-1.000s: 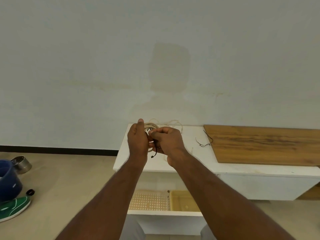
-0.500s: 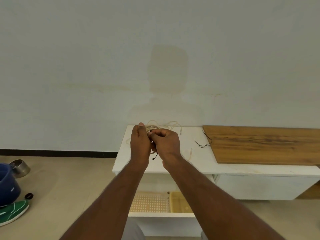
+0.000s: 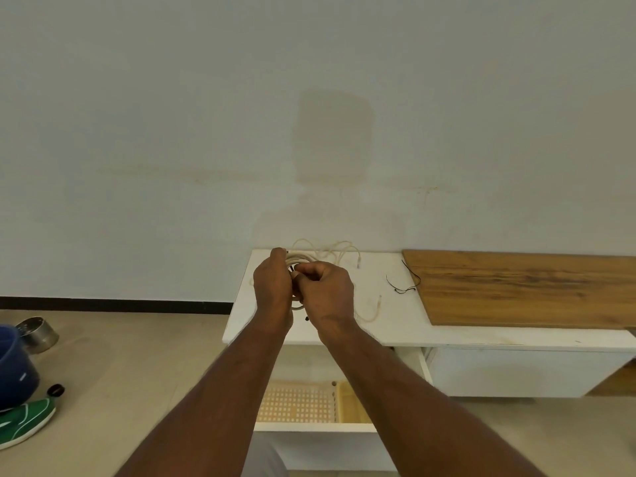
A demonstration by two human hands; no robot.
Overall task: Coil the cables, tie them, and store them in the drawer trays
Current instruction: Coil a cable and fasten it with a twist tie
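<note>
forearms are reaching up from the bottom edge, crossing above an open drawer [image 3: 315, 427] whose white front edge is lying nearest to the person. inside it, below the wrists, a perforated tray [image 3: 296, 404] is sitting on the left and a plain yellow tray [image 3: 351, 407] is touching its right side.

beyond that, the left hand [image 3: 272, 290] is wrapping its fingers around a coiled cream cable [image 3: 298, 260], and the right hand [image 3: 327, 293] is curling tight against it, pinching a thin black tie [image 3: 306, 318] whose end is dangling under the knuckles. both hands are hovering over the left part of a white countertop [image 3: 406, 325], just inside its front edge. loose cream cable ends [image 3: 373, 313] are trailing on the surface to the right of the right hand and looping behind both hands toward the wall.

further right, a thin black wire [image 3: 404, 287] is lying apart from the hands, its far end crossing the left edge of a wooden board [image 3: 526, 287] that is covering the right stretch of the countertop.

left of the left forearm, bare floor is spreading out to a blue bucket [image 3: 13, 370], a green shoe [image 3: 24, 420], a small black cap [image 3: 55, 390] and a steel bowl [image 3: 38, 333] at the frame's left edge. behind everything, a plain wall [image 3: 206, 132] is rising straight from the countertop's back edge.
</note>
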